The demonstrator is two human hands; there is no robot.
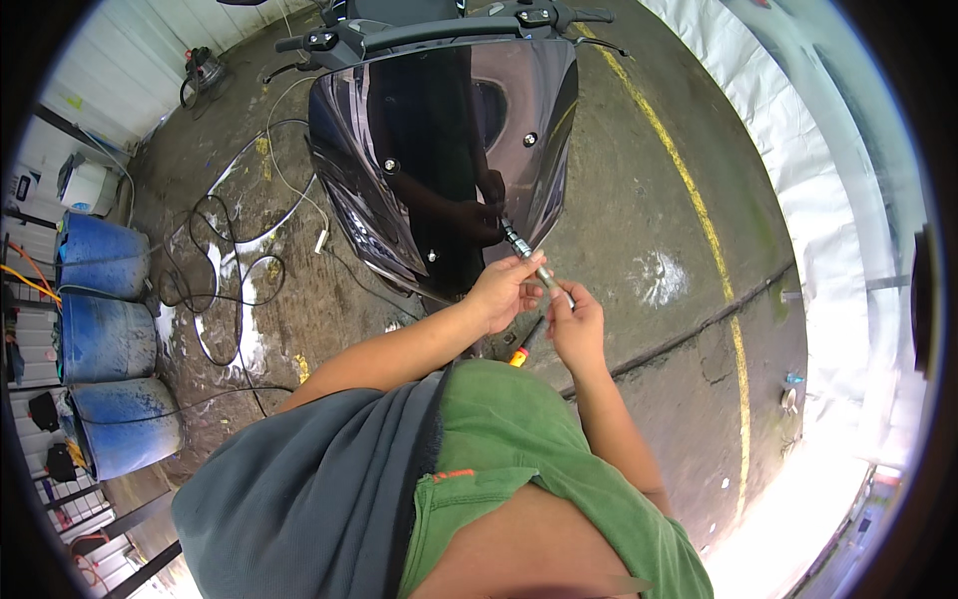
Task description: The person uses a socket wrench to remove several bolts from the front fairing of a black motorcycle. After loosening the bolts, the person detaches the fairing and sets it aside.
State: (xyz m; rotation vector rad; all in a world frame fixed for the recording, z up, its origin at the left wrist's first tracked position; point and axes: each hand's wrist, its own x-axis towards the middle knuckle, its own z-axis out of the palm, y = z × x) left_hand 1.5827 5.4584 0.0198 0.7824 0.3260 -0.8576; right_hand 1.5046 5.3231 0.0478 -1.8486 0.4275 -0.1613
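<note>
A slim chrome socket wrench (pixel 519 245) slants from my hands to the lower right of the dark windscreen (pixel 439 130) of a scooter. Its tip meets or nearly meets the panel; exact contact is hard to tell. My left hand (pixel 502 295) is closed around the tool's middle, with the thumb and finger near the socket end. Lower down, my right hand (pixel 577 329) pinches the handle end. Round bolt heads show on the windscreen at the upper left (pixel 390 165), upper right (pixel 530 139) and lower left (pixel 433 256).
The scooter's handlebars (pixel 449 30) spread behind the windscreen. A yellow-and-red handle (pixel 519 356) shows below my hands. Black cables (pixel 215 270) coil across the wet floor at left, beside several blue drums (pixel 110 339). A yellow line (pixel 699 190) and white sheeting (pixel 788 150) lie at right.
</note>
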